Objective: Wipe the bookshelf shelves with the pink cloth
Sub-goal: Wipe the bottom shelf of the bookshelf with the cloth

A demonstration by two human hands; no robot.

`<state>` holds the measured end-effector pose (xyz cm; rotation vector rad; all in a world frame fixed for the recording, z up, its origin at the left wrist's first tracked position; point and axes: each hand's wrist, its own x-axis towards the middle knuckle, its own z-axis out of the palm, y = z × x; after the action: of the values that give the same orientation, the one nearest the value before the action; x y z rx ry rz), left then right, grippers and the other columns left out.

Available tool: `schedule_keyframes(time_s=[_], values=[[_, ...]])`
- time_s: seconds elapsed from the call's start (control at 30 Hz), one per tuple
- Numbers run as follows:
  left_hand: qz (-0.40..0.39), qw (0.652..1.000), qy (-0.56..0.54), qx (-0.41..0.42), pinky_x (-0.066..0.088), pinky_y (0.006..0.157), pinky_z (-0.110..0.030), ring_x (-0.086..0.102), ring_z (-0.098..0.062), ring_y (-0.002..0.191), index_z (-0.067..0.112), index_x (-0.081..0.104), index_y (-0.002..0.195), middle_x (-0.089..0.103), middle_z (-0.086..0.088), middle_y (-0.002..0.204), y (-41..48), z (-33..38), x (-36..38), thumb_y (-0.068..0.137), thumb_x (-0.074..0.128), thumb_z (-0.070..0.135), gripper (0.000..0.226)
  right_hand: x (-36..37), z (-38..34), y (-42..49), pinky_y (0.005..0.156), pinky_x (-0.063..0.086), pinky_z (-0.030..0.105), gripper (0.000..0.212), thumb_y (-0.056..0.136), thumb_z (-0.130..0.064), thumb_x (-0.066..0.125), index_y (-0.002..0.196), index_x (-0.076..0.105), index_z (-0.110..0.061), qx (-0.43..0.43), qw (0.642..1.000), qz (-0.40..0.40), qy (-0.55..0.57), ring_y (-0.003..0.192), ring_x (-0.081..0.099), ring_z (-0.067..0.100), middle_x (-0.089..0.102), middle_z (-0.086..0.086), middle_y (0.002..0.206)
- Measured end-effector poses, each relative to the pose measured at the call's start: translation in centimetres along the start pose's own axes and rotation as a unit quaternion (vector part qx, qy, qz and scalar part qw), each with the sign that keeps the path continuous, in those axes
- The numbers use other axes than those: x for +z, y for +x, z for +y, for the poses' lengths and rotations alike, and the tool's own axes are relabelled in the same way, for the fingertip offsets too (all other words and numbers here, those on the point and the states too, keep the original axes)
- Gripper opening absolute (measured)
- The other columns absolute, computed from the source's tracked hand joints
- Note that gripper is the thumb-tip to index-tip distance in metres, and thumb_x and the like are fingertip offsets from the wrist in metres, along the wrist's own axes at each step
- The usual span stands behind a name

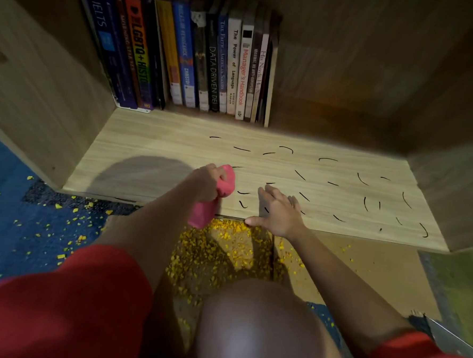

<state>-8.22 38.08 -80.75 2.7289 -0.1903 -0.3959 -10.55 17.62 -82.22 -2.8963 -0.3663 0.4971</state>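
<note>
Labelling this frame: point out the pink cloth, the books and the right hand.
pink cloth [226,186]: head view, bunched top end
books [212,75]: head view, a dark spine mid-row
right hand [281,213]: head view, back of hand

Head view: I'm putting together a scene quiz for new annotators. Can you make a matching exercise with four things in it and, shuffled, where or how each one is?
Things
1. pink cloth
2. right hand
3. books
4. yellow crumbs

Place or state
A. scattered on the floor in front of the shelf
B. standing upright at the back left of the shelf
C. gripped in the left hand
D. resting flat on the shelf near its front edge, fingers spread

Pairs: 1-C, 2-D, 3-B, 4-A
</note>
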Motion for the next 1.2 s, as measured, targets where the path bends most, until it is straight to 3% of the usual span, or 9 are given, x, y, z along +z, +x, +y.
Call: schedule_keyframes(time_s=[0.2,0.37,0.47,0.57,0.7,0.8,0.93,1.1,1.2], values=[[-0.036,0.994,-0.010,-0.104,0.041,0.098,-0.030,0.049,-0.028,0.121,0.008,0.044,0.133,0.045,-0.011,0.135,-0.6,2.4,0.0,0.087,0.057,0.005,0.048,-0.2,-0.4,-0.1,0.115,0.002,0.046,0.088,0.082,-0.060,0.057,0.150,0.017,-0.021,0.004,1.000,-0.011,-0.020,0.144,0.010,0.018,0.009,0.000,0.158],[-0.116,0.990,-0.020,-0.082,0.041,0.098,-0.031,0.049,-0.027,0.121,0.016,0.053,0.128,0.047,-0.007,0.136,-1.4,1.5,-1.3,0.089,0.056,0.004,0.041,-0.9,-0.8,0.2,0.115,0.000,0.046,0.086,0.083,-0.058,0.056,0.149,0.019,-0.017,-0.003,0.998,-0.031,-0.054,0.143,0.014,0.021,0.012,0.001,0.156],[-0.139,0.987,0.003,-0.075,0.042,0.085,-0.019,0.049,-0.027,0.121,0.017,0.055,0.125,0.046,-0.009,0.140,-2.2,1.4,-1.9,0.089,0.053,0.000,0.039,-1.2,-1.0,0.2,0.114,0.001,0.047,0.084,0.083,-0.056,0.057,0.148,0.021,-0.015,-0.006,0.997,-0.037,-0.064,0.143,0.016,0.020,0.014,0.002,0.155],[-0.114,0.992,-0.008,-0.061,0.037,0.073,-0.013,0.048,-0.030,0.123,0.003,0.049,0.133,0.046,-0.018,0.138,-2.9,2.8,-2.0,0.092,0.048,-0.003,0.042,-1.2,-1.3,0.1,0.113,0.005,0.047,0.083,0.084,-0.054,0.057,0.147,0.022,-0.015,0.000,0.998,-0.041,-0.053,0.142,0.016,0.020,0.015,0.003,0.155],[-0.041,0.993,-0.032,-0.105,0.044,0.097,-0.038,0.048,-0.035,0.118,0.013,0.048,0.132,0.044,-0.017,0.132,-2.8,4.0,-0.2,0.092,0.049,0.008,0.041,-0.6,-0.8,-0.1,0.113,0.003,0.049,0.084,0.082,-0.055,0.059,0.148,0.020,-0.021,0.014,1.000,-0.023,-0.007,0.144,0.013,0.017,0.010,0.000,0.157],[-0.024,0.993,-0.025,-0.114,0.040,0.101,-0.048,0.039,-0.036,0.121,0.026,0.037,0.138,0.037,-0.009,0.134,-2.8,3.1,1.3,0.093,0.050,0.019,0.047,0.3,-0.6,-0.8,0.113,-0.001,0.048,0.085,0.081,-0.059,0.058,0.148,0.022,-0.022,0.033,0.999,0.028,0.009,0.144,0.013,0.016,0.013,-0.001,0.157],[0.047,0.995,0.003,-0.092,0.038,0.100,-0.048,0.034,-0.032,0.124,0.029,0.030,0.143,0.034,-0.003,0.140,-3.9,2.4,3.9,0.094,0.049,0.018,0.053,1.5,-0.4,-2.1,0.113,0.003,0.045,0.081,0.081,-0.063,0.054,0.146,0.027,-0.021,0.065,0.994,0.091,0.015,0.141,0.019,0.018,0.023,0.001,0.152],[0.054,0.995,0.071,0.036,0.038,0.099,-0.044,0.037,-0.030,0.123,0.032,0.028,0.143,0.034,0.004,0.142,-5.2,2.6,4.8,0.092,0.047,0.014,0.057,1.5,-0.4,-2.1,0.113,0.003,0.048,0.079,0.083,-0.065,0.048,0.146,0.027,-0.023,0.071,0.995,0.066,0.008,0.142,0.019,0.018,0.021,0.001,0.153],[0.063,0.996,0.051,0.030,0.038,0.100,-0.043,0.042,-0.027,0.120,0.034,0.029,0.143,0.041,0.005,0.139,-4.8,1.1,4.0,0.096,0.044,0.020,0.051,1.2,-0.2,-2.0,0.113,0.003,0.049,0.076,0.083,-0.065,0.047,0.146,0.027,-0.026,0.073,0.996,0.049,-0.002,0.140,0.022,0.019,0.022,0.000,0.152]])
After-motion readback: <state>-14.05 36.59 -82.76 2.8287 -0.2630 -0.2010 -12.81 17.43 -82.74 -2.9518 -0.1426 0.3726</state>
